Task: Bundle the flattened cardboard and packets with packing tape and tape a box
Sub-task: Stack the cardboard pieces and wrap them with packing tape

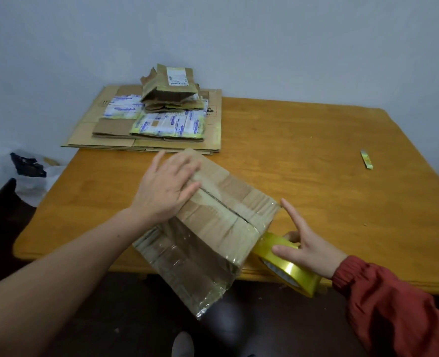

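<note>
A worn cardboard box lies at the near edge of the wooden table, its near end jutting past the edge. My left hand presses flat on the box's far end with straight fingers. My right hand holds a yellow roll of packing tape against the box's right side; the index finger points out, other fingers curl on the roll. Clear tape covers the box's near end. A stack of flattened cardboard with packets lies at the far left.
A small yellow strip lies on the table at the right. A white wall stands behind. A white bag with something dark sits on the floor at the left. A shoe tip shows below the table edge.
</note>
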